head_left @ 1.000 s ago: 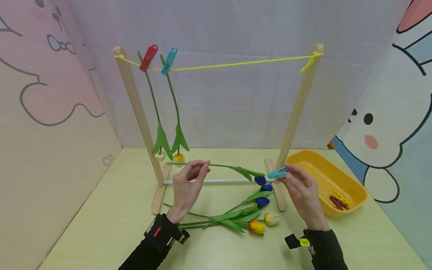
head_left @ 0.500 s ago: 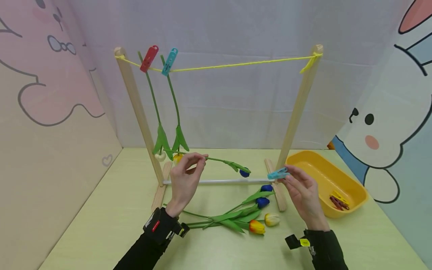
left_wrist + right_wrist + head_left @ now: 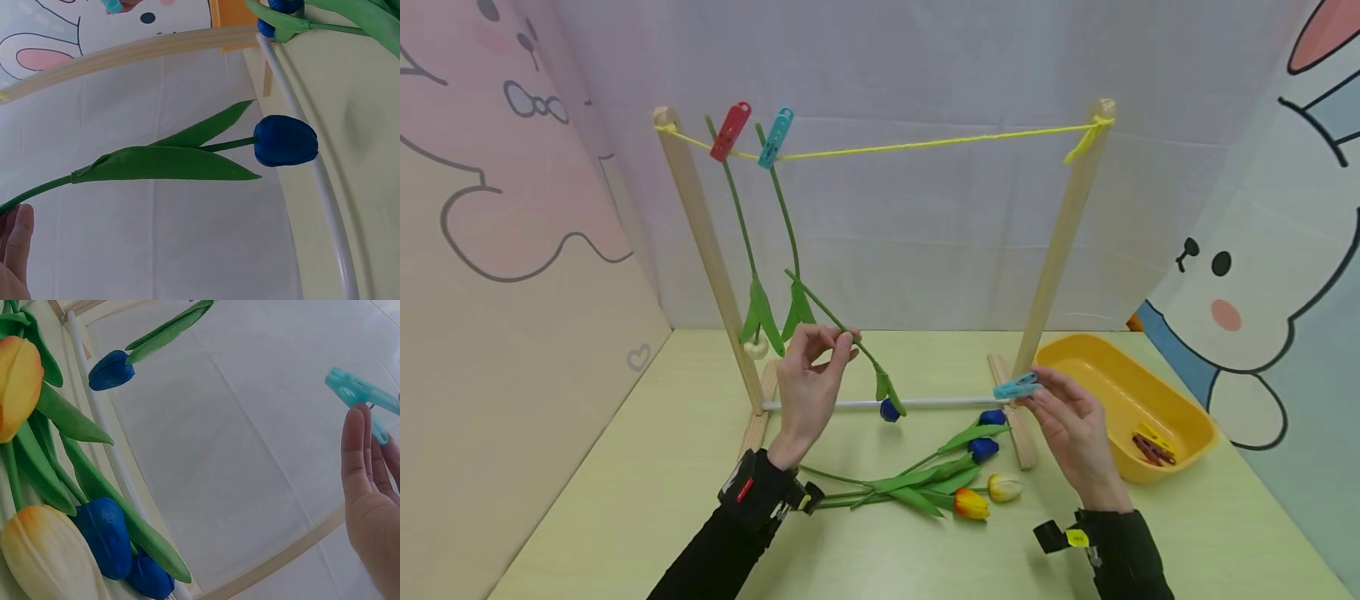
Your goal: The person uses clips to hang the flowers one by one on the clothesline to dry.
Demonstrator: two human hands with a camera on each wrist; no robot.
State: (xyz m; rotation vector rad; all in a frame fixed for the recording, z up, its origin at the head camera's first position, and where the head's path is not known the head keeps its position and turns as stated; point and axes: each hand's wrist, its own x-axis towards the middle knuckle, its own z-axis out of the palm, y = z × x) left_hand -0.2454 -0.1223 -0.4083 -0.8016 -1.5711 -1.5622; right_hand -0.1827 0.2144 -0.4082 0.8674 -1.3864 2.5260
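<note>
My left hand (image 3: 808, 387) pinches the stem of a blue tulip (image 3: 890, 409) between thumb and fingers. The flower head points down to the right, and the stem's cut end rises to the upper left. In the left wrist view the blue tulip's head (image 3: 285, 141) overlaps the white bar. On the right, my right hand (image 3: 1071, 429) holds a light blue clothespin (image 3: 1017, 386) by its end. A red clothespin (image 3: 731, 132) and a teal clothespin (image 3: 776, 138) grip two upside-down tulips on the yellow string (image 3: 925, 145). The second hanging tulip's bloom is hidden behind my left hand.
Wooden posts (image 3: 1063, 233) hold the string, joined low by a white bar (image 3: 940, 402). Several tulips (image 3: 917, 483) in blue, white and orange-yellow lie on the table in front. A yellow basin (image 3: 1093, 367) at right contains yellow and dark red clothespins (image 3: 1153, 447).
The left hand has risen slightly and turned the blue tulip from nearly level to slanting, its head swinging down and left, its stem end up. The right hand with the clothespin has stayed almost still.
</note>
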